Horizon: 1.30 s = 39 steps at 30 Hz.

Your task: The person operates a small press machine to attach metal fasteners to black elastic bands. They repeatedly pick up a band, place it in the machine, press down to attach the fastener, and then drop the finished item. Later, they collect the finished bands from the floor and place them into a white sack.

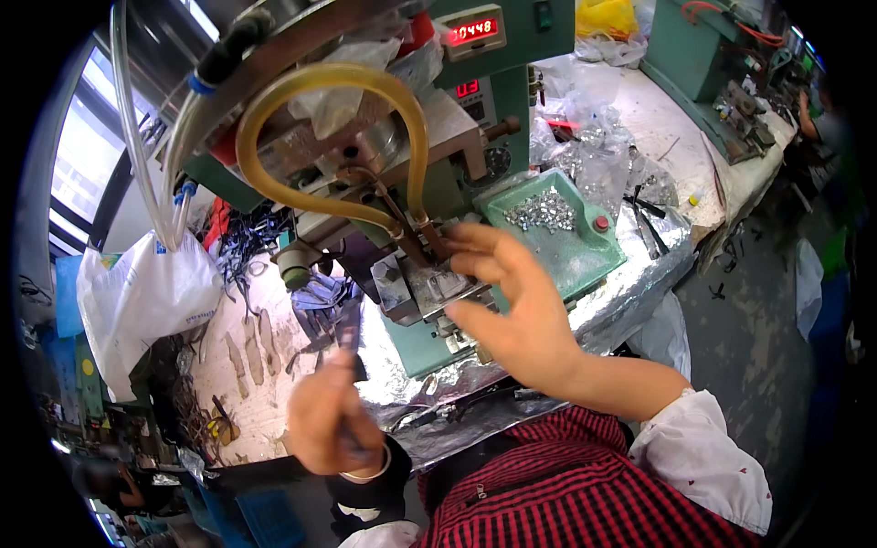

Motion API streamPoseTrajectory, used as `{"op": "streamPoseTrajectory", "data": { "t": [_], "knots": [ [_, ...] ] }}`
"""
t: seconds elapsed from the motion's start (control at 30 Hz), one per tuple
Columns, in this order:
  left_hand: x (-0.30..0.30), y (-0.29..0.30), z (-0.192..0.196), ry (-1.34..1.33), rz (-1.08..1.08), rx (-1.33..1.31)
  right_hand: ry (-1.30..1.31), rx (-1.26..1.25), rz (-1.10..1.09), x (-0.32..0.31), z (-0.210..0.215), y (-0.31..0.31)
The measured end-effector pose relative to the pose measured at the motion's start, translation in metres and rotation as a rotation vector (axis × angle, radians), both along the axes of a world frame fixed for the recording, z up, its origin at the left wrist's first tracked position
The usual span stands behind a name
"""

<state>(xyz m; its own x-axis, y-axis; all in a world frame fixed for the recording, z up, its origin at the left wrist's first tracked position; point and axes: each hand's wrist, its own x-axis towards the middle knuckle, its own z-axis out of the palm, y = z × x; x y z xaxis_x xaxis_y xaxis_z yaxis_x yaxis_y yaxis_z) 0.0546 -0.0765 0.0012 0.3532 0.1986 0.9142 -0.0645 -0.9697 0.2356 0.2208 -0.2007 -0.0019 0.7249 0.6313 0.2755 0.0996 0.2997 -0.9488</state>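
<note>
My right hand [525,315] reaches in at the work spot of a green bench machine. Its fingers are stretched out and apart, with the fingertips beside the copper-coloured electrodes [420,245] and the thumb near the metal fixture [443,288]. No held piece shows in it. Lower left, my left hand [333,416] is closed round a dark strip [348,329], which sticks up from the fingers; motion smears both. Behind that strip lies a bundle of dark bluish strips [320,306]. A yellowish hose [333,75] loops down to the electrodes.
A green tray [598,260] with many small shiny metal pieces stands right of the fixture. Crinkled foil [585,320] covers the bench edge. At left are a white plastic bag [151,288] and a heap of black strips [251,242]. Red-digit displays [473,32] glow above.
</note>
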Motion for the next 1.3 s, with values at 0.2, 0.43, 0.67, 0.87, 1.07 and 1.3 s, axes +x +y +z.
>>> {"op": "streamPoseTrajectory", "data": {
  "t": [0.2, 0.43, 0.67, 0.87, 1.07, 1.3],
  "knots": [
    [0.058, -0.018, -0.021, 0.173, -0.306, 0.279, -0.617, -0.284, -0.28, 0.075, -0.047, 0.001],
    [0.063, -0.011, -0.033, 0.192, -0.305, 0.268, -0.57, -0.474, -0.355, 0.104, -0.082, -0.053],
    [0.066, -0.01, -0.033, 0.159, -0.286, 0.307, -0.661, -0.648, -0.378, 0.107, -0.092, -0.067],
    [0.05, -0.027, -0.041, 0.181, -0.275, 0.012, -0.935, -0.678, -0.428, 0.099, -0.11, -0.051],
    [-0.039, -0.017, -0.006, 0.272, 0.114, 0.014, -0.597, -0.602, -0.492, 0.09, -0.111, -0.056],
    [-0.074, 0.123, -0.036, 0.588, 0.645, -0.051, -0.691, -0.318, -0.532, 0.09, -0.089, -0.032]
  ]
}}
